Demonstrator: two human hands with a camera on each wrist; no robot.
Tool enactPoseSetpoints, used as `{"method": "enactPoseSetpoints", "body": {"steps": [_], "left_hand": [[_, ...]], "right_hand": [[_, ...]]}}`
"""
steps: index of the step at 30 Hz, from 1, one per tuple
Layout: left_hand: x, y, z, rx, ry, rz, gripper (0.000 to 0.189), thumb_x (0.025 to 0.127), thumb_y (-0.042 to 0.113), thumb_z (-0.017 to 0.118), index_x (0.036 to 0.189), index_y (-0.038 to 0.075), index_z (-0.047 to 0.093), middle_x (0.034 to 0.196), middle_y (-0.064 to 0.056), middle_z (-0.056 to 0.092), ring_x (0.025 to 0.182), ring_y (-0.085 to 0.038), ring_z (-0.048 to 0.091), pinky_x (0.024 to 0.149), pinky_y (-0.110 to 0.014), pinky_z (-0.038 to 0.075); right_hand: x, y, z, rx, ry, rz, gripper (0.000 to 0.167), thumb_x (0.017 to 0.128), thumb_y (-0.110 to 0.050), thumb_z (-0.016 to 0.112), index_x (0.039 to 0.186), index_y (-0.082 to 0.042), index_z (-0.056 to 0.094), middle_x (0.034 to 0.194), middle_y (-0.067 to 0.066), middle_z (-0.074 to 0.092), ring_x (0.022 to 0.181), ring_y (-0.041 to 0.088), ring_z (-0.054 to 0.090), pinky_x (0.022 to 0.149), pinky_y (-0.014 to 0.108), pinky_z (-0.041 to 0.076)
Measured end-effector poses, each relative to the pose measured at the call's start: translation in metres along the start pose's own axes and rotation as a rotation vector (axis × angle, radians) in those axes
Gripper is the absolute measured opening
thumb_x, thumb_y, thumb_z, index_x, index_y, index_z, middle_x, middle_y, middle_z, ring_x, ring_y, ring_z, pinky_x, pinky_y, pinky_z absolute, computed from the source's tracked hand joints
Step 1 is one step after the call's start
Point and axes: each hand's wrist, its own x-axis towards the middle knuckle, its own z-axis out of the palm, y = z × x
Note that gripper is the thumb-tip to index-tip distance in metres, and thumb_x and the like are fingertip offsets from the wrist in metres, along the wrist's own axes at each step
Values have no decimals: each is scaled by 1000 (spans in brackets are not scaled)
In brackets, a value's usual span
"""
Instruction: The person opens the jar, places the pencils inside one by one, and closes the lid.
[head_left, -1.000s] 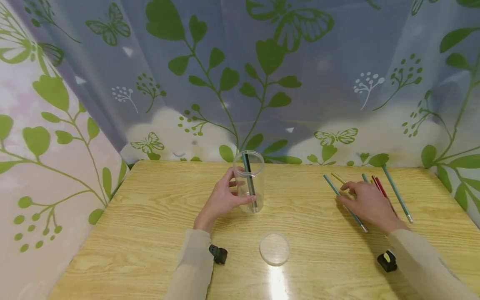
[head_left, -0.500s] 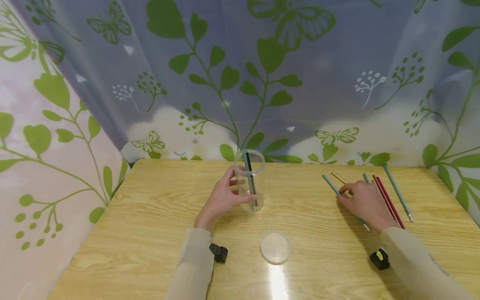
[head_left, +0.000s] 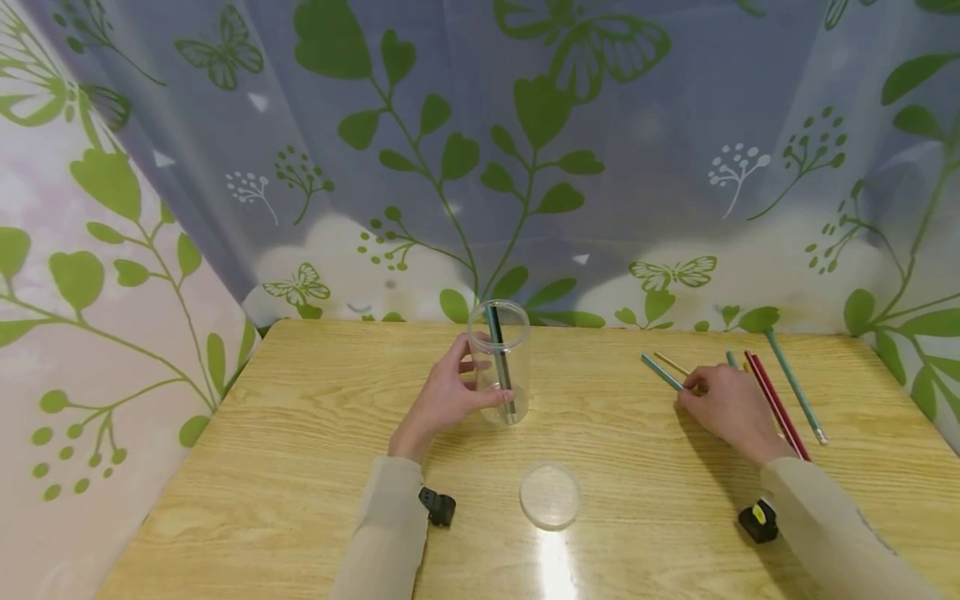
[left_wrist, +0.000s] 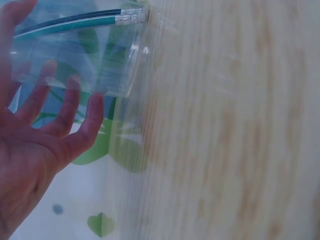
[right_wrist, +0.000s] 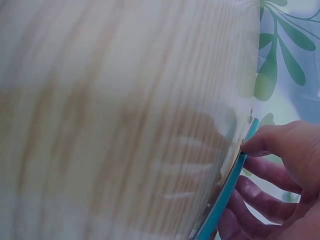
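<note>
My left hand [head_left: 446, 400] holds a clear plastic jar [head_left: 519, 367] upright, thumb on its near side and fingers around the left. Two pencils, one black and one teal, lean inside; their eraser ends [left_wrist: 131, 15] rest at the bottom in the left wrist view. On the right, my right hand [head_left: 727, 412] pinches a teal pencil [head_left: 662, 372] between thumb and fingers, low over the table. The right wrist view shows the thumb against that pencil [right_wrist: 225, 195]. Its eraser end is hidden behind the hand. A yellow pencil [head_left: 670, 362] lies just beyond.
Red pencils [head_left: 780, 402] lie right of my right hand, with another teal pencil [head_left: 797, 385] farther right. More pencils are partly hidden behind the hand. A round clear lid [head_left: 550, 497] lies on the wooden table [head_left: 300, 500]. A patterned curtain [head_left: 637, 183] hangs behind.
My right hand has closed its grip on the teal pencil, whose far end has shifted slightly left. The yellow pencil has shifted a little too. My left hand and the jar stay put.
</note>
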Motion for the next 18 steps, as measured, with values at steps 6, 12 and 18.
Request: {"method": "enactPoseSetpoints", "body": {"steps": [6, 12, 18], "left_hand": [[0, -1, 0, -13, -4, 2, 78, 77, 28, 92, 141, 38, 47, 143, 3, 51, 134, -32, 54, 106, -50, 52], [0, 0, 0, -10, -8, 4, 79, 78, 27, 91, 142, 35, 47, 143, 4, 51, 134, -32, 54, 107, -50, 52], [0, -1, 0, -2, -8, 6, 78, 78, 28, 91, 142, 36, 47, 143, 5, 51, 133, -29, 55, 106, -50, 53]], "right_hand": [[-3, -1, -2, 37, 15, 35, 24, 93, -20, 66, 101, 2, 72, 91, 18, 74, 77, 27, 68, 59, 32, 50], [-6, -1, -5, 60, 38, 42, 25, 93, -20, 66, 105, 2, 71, 95, 20, 76, 81, 29, 70, 61, 32, 51], [-11, -2, -13, 78, 44, 20, 29, 95, -17, 64, 115, 4, 67, 96, 23, 75, 69, 23, 69, 57, 34, 51]]}}
